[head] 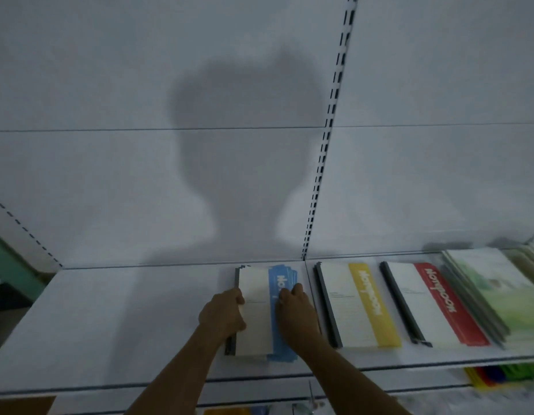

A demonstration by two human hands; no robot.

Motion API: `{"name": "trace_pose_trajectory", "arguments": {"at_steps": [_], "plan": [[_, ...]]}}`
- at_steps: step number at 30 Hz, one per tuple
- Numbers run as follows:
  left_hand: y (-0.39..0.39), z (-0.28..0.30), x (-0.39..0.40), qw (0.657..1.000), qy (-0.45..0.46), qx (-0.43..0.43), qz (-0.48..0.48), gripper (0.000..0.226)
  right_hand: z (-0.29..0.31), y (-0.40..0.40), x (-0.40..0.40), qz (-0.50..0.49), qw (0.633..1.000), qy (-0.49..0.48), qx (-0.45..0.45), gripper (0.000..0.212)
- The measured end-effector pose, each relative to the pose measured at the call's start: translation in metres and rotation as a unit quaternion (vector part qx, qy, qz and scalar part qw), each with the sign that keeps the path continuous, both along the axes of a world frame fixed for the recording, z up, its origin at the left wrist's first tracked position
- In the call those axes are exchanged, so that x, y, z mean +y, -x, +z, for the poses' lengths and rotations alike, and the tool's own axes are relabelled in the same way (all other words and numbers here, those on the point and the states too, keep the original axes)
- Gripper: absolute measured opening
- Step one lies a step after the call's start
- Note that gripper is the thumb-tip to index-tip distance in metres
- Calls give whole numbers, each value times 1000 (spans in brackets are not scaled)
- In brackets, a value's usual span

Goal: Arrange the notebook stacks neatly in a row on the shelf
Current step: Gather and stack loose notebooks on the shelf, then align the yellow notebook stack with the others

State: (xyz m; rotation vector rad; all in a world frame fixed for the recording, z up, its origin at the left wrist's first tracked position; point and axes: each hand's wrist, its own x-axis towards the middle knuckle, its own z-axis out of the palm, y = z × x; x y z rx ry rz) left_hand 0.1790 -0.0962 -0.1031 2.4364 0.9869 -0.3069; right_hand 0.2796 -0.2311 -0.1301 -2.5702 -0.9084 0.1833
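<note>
Shelf (pixel 116 319) smooth matt white metal; notebook stacks (pixel 256 313) paper, covers smooth with slight sheen

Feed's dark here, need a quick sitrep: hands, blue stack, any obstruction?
Left hand grips blue notebook stack at spine edge; right hand rests on cover. Stack fanned, uneven. Yellow stack beside, apart. Nothing blocking.
</note>
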Motion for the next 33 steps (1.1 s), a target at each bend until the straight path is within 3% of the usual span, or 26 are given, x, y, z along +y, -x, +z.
{"name": "trace_pose_trajectory", "arguments": {"at_steps": [2,7,10,12,15,18,24,28,33], "plan": [[-4,2,4,999,-21,3,-28,21,2,0,1,0,1000,4,-5,29],[-11,-4,23,998,-15,-14,-55,14,7,0,2,-6,999,40,26,28],[-16,-5,39,995,11,1,-96,16,8,7,0,-5,996,61,66,38],[-22,-6,45,993,14,28,-115,20,14,9,-7,-22,993,25,117,38],[-36,0,28,991,-47,54,-111,39,23,6,-37,-64,991,-47,112,34],[-55,22,-32,989,-90,-13,-114,35,35,-3,-87,-121,988,-74,61,33],[-94,57,-200,939,-68,-146,-303,28,64,-33,-225,-301,946,-105,57,27],[-118,65,-306,906,-61,-163,-386,29,71,-37,-344,-388,913,-113,56,13],[-141,69,-440,873,-10,-161,-460,27,81,-34,-491,-481,869,-116,17,22]]}}
